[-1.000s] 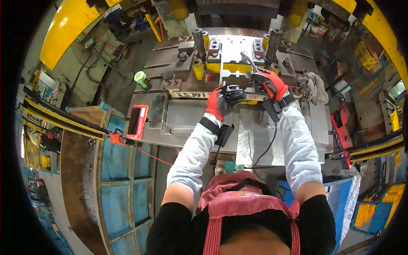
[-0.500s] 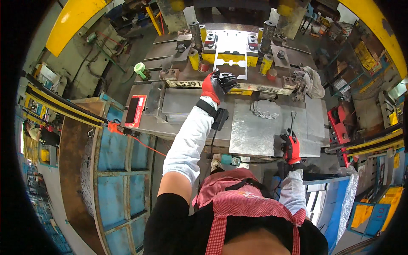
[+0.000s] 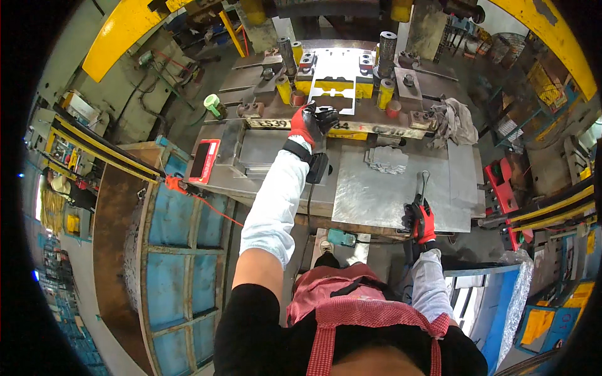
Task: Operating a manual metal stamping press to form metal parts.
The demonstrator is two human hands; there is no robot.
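Observation:
My left hand, in a red and black glove, is at the front edge of the press die. Its fingers are bent at the near left corner of a bright metal sheet with cut-outs, which lies across the die; part of the grip is hidden. Lower right, my gloved right hand is closed around a thin metal tool with a looped end, whose far part points away over the flat metal plate. Several small cut metal pieces lie stacked on that plate.
Yellow posts and dark guide pillars flank the sheet. A grey rag lies at the right. A stack of flat sheets and a red-framed card are at the left. A green-lidded bottle stands behind them.
The whole view has shifted slightly. My left hand remains by the sheet's near edge, its fingers turned a little more upward. My right hand still holds the looped tool over the plate.

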